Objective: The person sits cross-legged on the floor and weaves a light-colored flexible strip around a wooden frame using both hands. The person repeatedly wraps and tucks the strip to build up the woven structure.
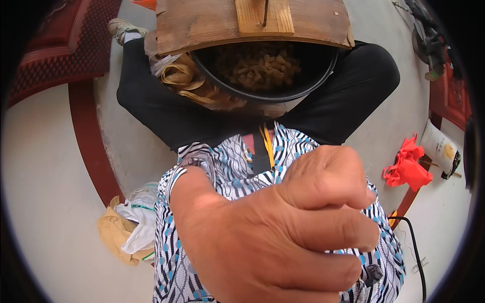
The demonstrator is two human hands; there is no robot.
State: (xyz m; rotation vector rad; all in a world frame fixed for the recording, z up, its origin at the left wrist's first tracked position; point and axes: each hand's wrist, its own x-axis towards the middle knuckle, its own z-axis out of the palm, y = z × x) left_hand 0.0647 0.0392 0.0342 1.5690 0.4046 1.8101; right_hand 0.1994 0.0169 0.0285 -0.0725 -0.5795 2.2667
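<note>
My left hand point(283, 232) fills the lower middle, back upward, wrist in a patterned sleeve. Its fingers are curled, and what they hold, if anything, is hidden. Behind it lie my patterned top and a yellow strap point(269, 149). Farther off, between my black-trousered legs, a black tub point(262, 96) holds a heap of tan pieces point(262, 65). A wooden board point(202, 25) lies across the tub's far part, bearing a small block point(252, 15) with an upright metal spike. My right hand is not seen.
Tan bands and plastic point(177, 76) lie left of the tub, more bags point(126, 227) at lower left. A red bag point(406, 161), white sack point(439, 146), black cord point(417, 252) and dark metal equipment point(424, 40) are at right. Red patterned panels point(60, 45) border both sides.
</note>
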